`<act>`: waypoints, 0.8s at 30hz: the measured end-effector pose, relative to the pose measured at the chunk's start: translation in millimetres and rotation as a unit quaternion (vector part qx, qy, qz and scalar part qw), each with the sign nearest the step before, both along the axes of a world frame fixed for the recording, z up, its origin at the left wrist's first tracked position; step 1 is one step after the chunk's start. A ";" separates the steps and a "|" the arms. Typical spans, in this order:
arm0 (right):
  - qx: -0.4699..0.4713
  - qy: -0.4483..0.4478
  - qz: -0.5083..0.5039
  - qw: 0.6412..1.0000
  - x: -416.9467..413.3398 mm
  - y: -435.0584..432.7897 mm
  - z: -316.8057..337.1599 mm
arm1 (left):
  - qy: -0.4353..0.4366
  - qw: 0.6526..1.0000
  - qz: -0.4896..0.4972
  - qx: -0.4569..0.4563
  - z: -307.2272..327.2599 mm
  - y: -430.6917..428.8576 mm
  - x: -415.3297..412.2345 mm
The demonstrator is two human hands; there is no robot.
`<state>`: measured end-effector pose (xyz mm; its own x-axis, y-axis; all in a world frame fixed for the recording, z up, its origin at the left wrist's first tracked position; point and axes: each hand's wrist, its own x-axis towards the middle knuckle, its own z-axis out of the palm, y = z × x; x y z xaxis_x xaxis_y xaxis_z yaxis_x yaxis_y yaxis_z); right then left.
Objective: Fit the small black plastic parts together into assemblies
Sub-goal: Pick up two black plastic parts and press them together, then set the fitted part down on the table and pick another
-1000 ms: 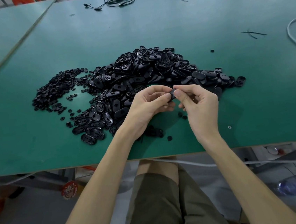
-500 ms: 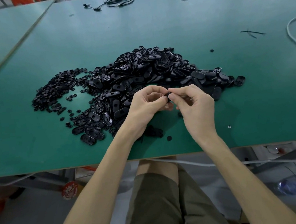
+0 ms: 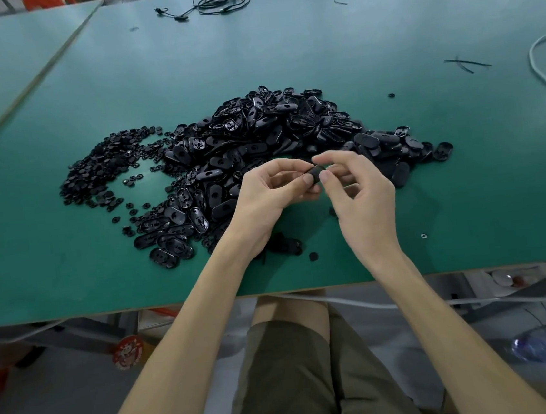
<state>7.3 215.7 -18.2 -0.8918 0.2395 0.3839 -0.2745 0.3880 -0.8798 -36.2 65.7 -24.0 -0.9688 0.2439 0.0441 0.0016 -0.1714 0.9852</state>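
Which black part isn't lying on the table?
The black part pinched between left hand and right hand, above the table; the others lie heaped or scattered on it.

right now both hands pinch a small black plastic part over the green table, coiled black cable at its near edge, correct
Not quite: left hand and right hand do pinch the small black plastic part over the green table, but the head view shows the coiled black cable at its far edge.
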 end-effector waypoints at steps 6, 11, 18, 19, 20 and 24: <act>0.019 -0.004 0.003 1.000 0.3 -1.6 0.7 | 0.000 1.000 0.012 -0.019 0.0 0.5 1.2; -0.001 0.008 -0.046 0.999 1.2 -0.3 2.7 | 0.033 0.998 0.041 -0.038 3.0 2.9 3.5; -0.070 -0.050 -0.095 0.992 -3.8 3.3 0.5 | 0.097 0.981 0.163 -0.041 7.1 -2.5 -0.1; -0.069 -0.061 -0.091 0.992 -4.2 3.5 0.3 | 0.107 0.978 0.173 -0.053 7.8 -2.6 0.4; -0.068 -0.070 -0.086 0.992 -4.4 3.6 0.2 | 0.117 0.974 0.181 -0.069 8.3 -2.6 1.2; -0.064 -0.061 -0.088 0.992 -3.9 2.8 -0.1 | 0.152 0.951 0.177 -0.201 9.8 -2.0 2.8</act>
